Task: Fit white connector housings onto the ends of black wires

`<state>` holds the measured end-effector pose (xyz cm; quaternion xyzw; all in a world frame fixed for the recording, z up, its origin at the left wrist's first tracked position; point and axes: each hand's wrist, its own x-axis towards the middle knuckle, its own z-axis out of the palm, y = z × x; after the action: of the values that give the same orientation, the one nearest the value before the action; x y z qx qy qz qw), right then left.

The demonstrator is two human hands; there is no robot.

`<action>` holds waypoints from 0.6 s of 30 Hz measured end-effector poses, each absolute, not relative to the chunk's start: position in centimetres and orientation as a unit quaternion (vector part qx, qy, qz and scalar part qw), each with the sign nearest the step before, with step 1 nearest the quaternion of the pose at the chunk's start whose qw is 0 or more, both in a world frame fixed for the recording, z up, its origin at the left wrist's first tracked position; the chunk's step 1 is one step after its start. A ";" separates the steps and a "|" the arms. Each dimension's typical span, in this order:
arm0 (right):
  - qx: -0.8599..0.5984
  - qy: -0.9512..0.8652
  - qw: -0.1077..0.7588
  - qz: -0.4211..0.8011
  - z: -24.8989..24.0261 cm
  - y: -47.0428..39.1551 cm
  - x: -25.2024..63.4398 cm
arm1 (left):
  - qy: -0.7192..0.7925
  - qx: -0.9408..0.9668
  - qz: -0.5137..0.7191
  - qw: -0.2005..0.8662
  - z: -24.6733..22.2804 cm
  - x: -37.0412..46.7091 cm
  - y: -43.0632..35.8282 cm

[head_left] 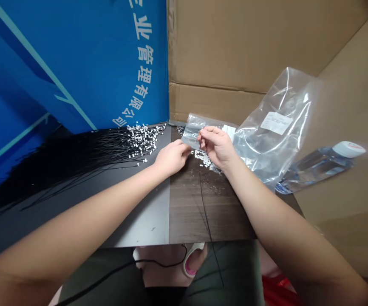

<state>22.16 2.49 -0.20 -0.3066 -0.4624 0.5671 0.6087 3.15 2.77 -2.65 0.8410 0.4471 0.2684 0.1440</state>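
My right hand (pixel 217 146) is closed, pinching a thin black wire (pixel 204 204) near its upper end. The wire hangs down across the table and past its front edge. My left hand (pixel 173 158) rests low over the table with its fingers curled together. A tiny white bit shows at its fingertips, too small to name. Between and below the hands lies a small pile of white plastic connectors (pixel 206 160). To the left spreads a big bundle of black wires (pixel 66 157), with white connectors (pixel 142 138) at its right end.
Behind my hands lies a small clear zip bag (pixel 192 125). A large clear plastic bag (pixel 267 144) with a label leans at the right, beside a tilted water bottle (pixel 318 168). Cardboard walls (pixel 222 46) and a blue printed panel (pixel 75 51) enclose the table (pixel 190 216).
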 end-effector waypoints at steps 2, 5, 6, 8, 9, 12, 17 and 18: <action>-0.306 -0.464 0.611 0.563 -0.4 2.5 22.0 | 0.427 0.860 0.256 0.110 -3.0 3.6 3.6; -0.306 -0.476 0.612 0.553 -0.6 2.6 21.9 | 0.406 0.877 0.241 0.089 -3.6 3.7 4.4; -0.305 -0.481 0.611 0.550 -0.7 2.6 21.9 | 0.402 0.879 0.240 0.087 -3.7 3.7 4.5; -0.304 -0.487 0.609 0.547 -0.6 2.6 21.8 | 0.400 0.882 0.235 0.084 -3.7 3.7 4.7; -0.306 -0.488 0.608 0.546 -0.6 2.6 21.8 | 0.399 0.883 0.233 0.083 -3.7 3.8 4.7; -0.318 -0.489 0.604 0.543 -0.5 2.6 21.7 | 0.394 0.887 0.226 0.081 -3.7 4.0 5.0; -0.311 -0.491 0.611 0.537 -0.6 2.9 21.9 | 0.395 0.890 0.213 0.077 -3.8 4.2 5.5; -0.311 -0.492 0.612 0.536 -0.6 2.9 21.9 | 0.400 0.890 0.205 0.074 -3.8 4.2 5.5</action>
<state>21.91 2.87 -0.61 -0.3106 -0.4918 0.5357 0.6121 4.23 5.51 -3.77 0.8905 0.3996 0.2049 0.0737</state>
